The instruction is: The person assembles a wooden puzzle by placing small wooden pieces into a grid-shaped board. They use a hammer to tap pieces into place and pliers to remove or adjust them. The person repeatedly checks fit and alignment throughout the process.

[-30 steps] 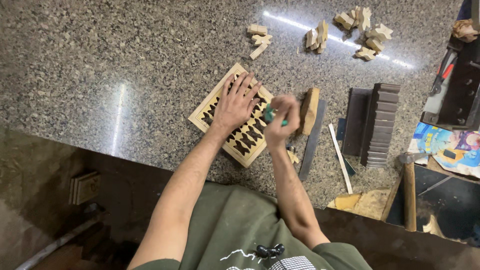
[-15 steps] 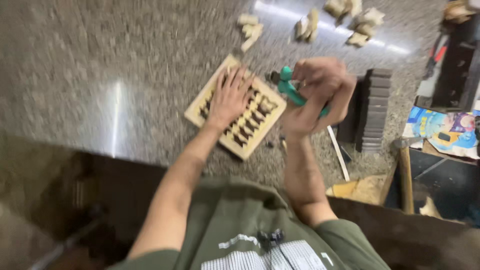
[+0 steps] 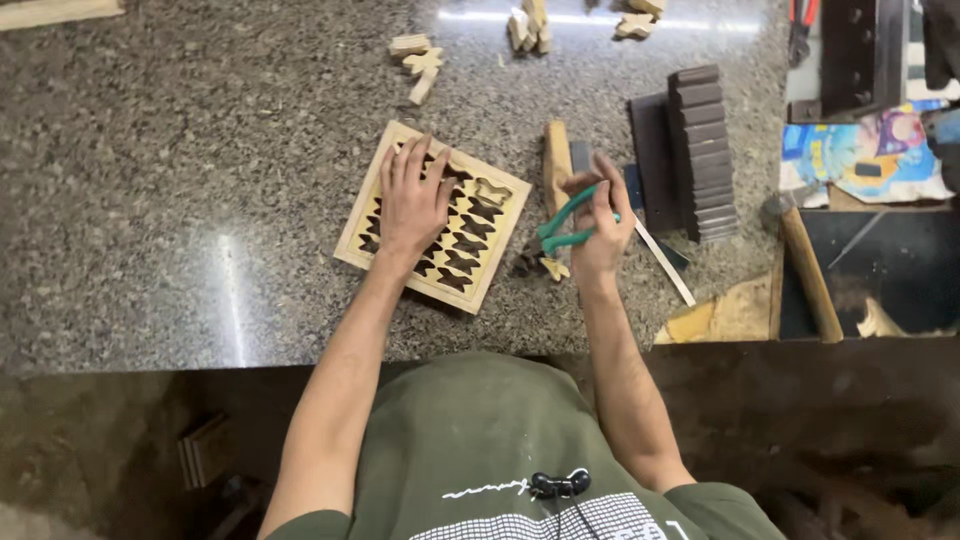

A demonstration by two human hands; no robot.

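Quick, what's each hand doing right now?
Left hand: open, flat on the patterned wooden panel.
Right hand: closed, holding the green-handled pliers.

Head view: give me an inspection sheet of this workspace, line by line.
Surface: speckled granite counter, glare streaks on it.
Job's things: square wooden panel with dark butterfly-shaped inlays, lying flat; green-handled pliers with their nose over a small pale wood piece.
Clutter: pale wood offcuts at the far edge; stack of dark blocks; wooden block; thin metal strip; hammer handle; colourful printed sheet.
Grippers: left hand pressed flat on the panel; right hand closed round the pliers.
Cables: nothing seen.
Surroundings: dark space below the counter edge; dark metal fixture at right.
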